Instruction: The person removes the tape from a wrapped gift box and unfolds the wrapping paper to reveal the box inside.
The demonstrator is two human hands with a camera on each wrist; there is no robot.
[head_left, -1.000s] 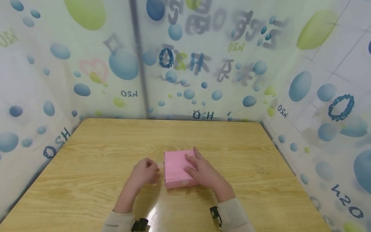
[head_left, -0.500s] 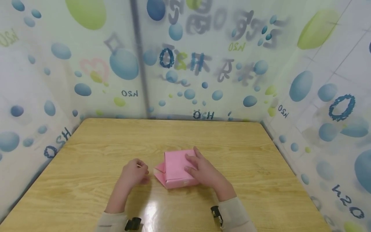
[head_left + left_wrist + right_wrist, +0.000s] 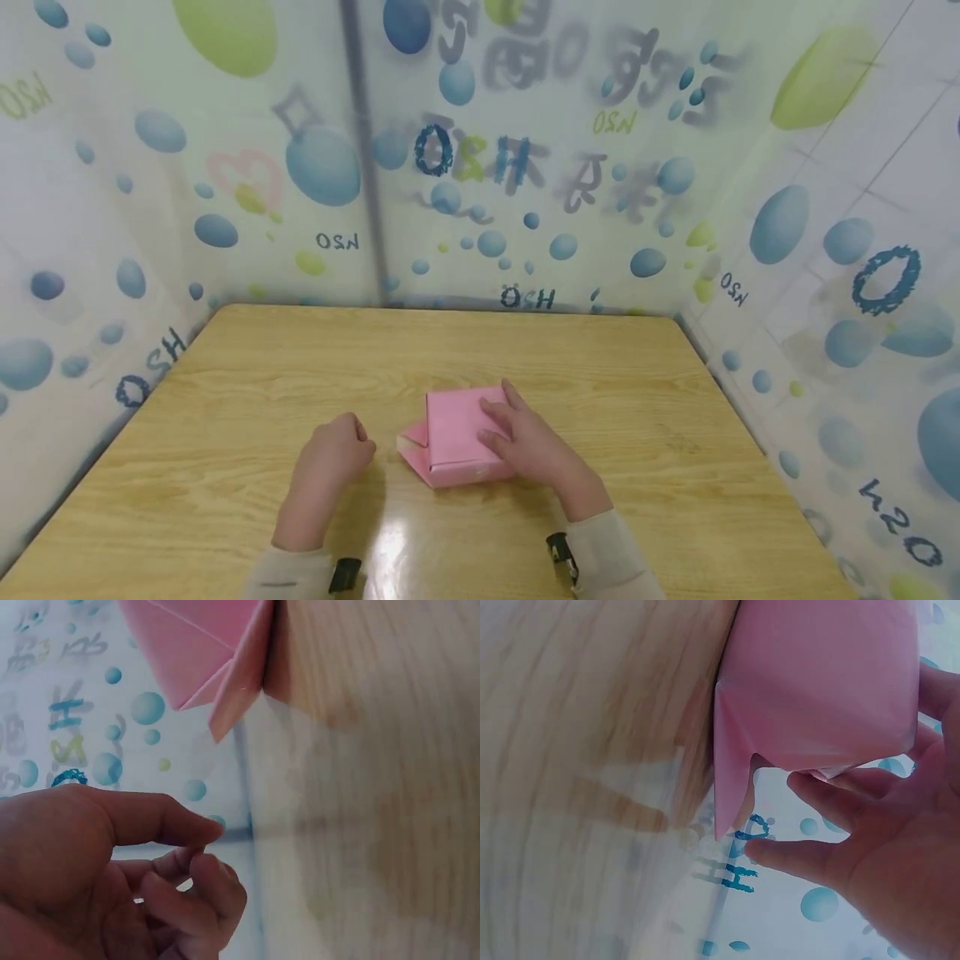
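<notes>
A pink paper box [image 3: 459, 433] lies on the wooden table [image 3: 247, 392], a little right of the middle. Its left end flap [image 3: 413, 437] stands open, pointing at my left hand. My right hand [image 3: 498, 421] rests on the box top with fingers laid flat, holding it down; the right wrist view shows the spread fingers [image 3: 832, 802] against the box [image 3: 817, 682]. My left hand [image 3: 358, 435] sits on the table just left of the flap, apart from it, fingers curled. In the left wrist view the thumb meets the fingertips [image 3: 199, 851], and nothing shows between them. The flap [image 3: 240, 682] is above.
Plastic sheeting printed with blue and green bubbles [image 3: 480, 167] walls the table at the back and both sides. The table's far edge [image 3: 450, 310] meets the sheeting.
My left hand pulled left from the box's end, where it had pinched something small. The end flap swung open. The right hand and the box stayed put.
</notes>
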